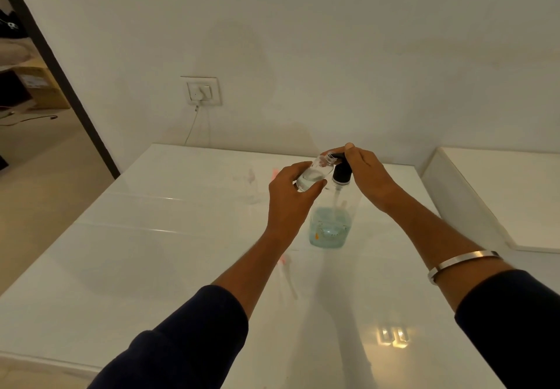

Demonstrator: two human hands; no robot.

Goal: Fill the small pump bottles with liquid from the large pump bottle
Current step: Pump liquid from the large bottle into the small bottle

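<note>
A large clear pump bottle (330, 225) with pale blue liquid in its lower part stands on the white table (151, 267). Its black pump head (342, 173) lies under my right hand (366, 173), whose fingers press down on top of it. My left hand (291, 200) grips a small clear bottle (312, 175), tilted, its open neck up against the pump's spout. Some clear liquid sits inside the small bottle. Another small clear bottle (251, 185), faint against the table, stands to the left. A small pump cap with a pink top (286, 270) lies on the table near my left forearm.
The wall stands just behind the table, with a socket (201, 91) and a cable hanging down from it. A second white surface (500, 194) adjoins on the right. A doorway opens at the far left.
</note>
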